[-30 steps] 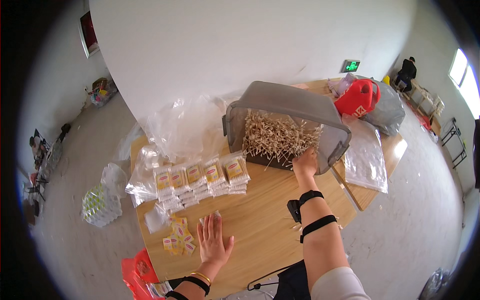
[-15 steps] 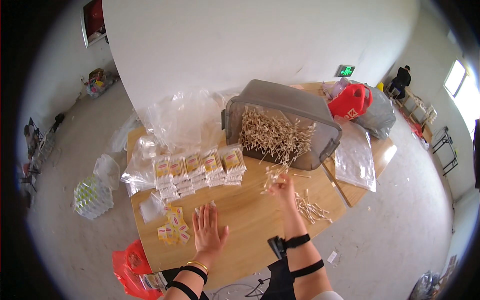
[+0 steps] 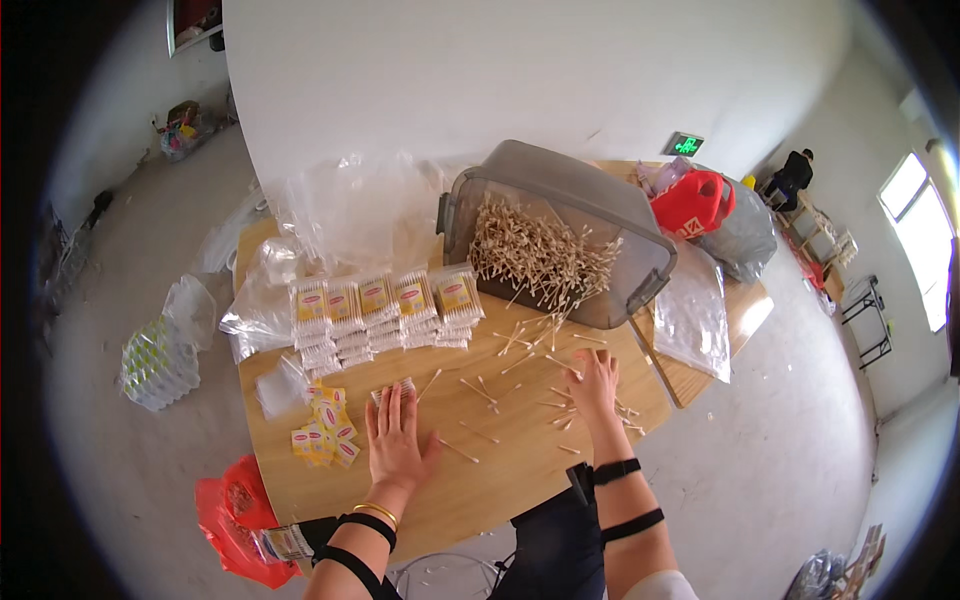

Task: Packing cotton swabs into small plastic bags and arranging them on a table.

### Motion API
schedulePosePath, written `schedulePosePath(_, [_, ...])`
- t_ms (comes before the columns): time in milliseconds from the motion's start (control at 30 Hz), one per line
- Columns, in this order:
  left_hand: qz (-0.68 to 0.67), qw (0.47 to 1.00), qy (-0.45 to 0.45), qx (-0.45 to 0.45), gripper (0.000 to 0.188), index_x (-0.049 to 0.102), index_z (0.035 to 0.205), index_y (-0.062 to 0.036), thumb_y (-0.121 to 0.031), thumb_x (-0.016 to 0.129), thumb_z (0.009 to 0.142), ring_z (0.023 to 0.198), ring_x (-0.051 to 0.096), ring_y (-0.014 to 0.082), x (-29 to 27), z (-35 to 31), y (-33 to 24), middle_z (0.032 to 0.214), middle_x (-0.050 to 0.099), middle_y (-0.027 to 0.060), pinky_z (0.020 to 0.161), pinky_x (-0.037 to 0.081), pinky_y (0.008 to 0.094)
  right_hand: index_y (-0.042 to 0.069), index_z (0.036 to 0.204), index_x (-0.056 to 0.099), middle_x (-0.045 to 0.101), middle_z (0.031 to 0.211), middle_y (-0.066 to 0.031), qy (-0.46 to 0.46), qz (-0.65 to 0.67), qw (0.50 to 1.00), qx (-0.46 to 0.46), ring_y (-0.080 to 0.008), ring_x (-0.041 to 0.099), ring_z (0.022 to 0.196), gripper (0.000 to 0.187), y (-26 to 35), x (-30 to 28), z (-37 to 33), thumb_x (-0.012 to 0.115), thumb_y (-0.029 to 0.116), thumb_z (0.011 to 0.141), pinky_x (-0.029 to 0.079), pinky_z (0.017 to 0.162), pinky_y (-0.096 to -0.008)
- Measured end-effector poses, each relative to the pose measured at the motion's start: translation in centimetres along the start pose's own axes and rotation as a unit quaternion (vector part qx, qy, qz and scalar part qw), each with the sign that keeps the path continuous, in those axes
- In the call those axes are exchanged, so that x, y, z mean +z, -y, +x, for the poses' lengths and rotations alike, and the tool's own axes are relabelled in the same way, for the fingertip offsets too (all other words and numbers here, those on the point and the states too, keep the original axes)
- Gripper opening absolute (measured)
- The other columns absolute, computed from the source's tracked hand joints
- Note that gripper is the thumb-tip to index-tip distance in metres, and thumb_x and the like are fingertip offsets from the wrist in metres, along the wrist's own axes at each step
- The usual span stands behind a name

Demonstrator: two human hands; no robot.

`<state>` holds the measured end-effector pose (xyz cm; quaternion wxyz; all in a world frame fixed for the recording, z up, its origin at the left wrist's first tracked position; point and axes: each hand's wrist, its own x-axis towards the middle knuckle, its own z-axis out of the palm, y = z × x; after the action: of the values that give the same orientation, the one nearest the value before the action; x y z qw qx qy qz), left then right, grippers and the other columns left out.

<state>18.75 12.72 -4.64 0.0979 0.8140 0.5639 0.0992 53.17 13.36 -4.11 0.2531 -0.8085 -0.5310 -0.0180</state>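
Observation:
My left hand (image 3: 397,440) lies flat on the table, fingers stretched over a small row of cotton swabs (image 3: 405,384) whose tips stick out past the fingertips. To its right, my right hand (image 3: 597,388) is palm down with its fingers apart, over loose swabs and partly covering them. More single swabs (image 3: 479,389) lie scattered between the two hands. Beyond them a grey plastic bin (image 3: 560,170) rests on its side, a heap of cotton swabs (image 3: 540,255) spilling toward its mouth. Stacked packs of swabs (image 3: 375,305) with yellow labels stand behind my left hand.
Yellow printed cards (image 3: 328,425) and small clear bags (image 3: 283,386) lie at the table's left. Large clear plastic bags (image 3: 345,210) are behind the packs. A red jug (image 3: 692,203) and another clear bag (image 3: 690,320) sit at the right. A red bag (image 3: 240,510) hangs near the left edge.
The bunch of swabs in my right hand has been let go and now lies strewn across the table. That hand has shifted right and opened. My left hand stays on its row.

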Motion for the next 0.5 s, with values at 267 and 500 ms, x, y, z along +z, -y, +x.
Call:
schedulePosePath(267, [-0.019, 1.0, -0.012, -0.002, 0.081, 0.031, 0.156, -0.005, -0.043, 0.059, 0.091, 0.153, 0.019, 0.0328, -0.5, -0.3, 0.3, 0.164, 0.023, 0.0167, 0.125, 0.01, 0.0541, 0.011, 0.094, 0.067, 0.061, 0.112, -0.0116, 0.034, -0.126, 0.991, -0.012, -0.0349, 0.054, 0.111, 0.016, -2.4, 0.8, 5.3, 0.071, 0.013, 0.079, 0.045, 0.095, -0.0459])
schedulePosePath(500, [-0.012, 1.0, -0.019, 0.012, 0.081, 0.028, 0.157, -0.005, -0.043, 0.058, 0.093, 0.152, 0.02, 0.0335, -0.6, -0.2, 0.1, 0.164, 0.023, 0.0174, 0.125, 0.011, 0.0541, 0.01, 0.088, 0.066, 0.062, 0.108, -0.0128, 0.087, -0.069, 0.994, -0.016, -0.0353, 0.056, 0.108, 0.006, -4.9, 0.9, 6.0, 0.066, 0.012, 0.082, 0.045, 0.093, -0.0473])
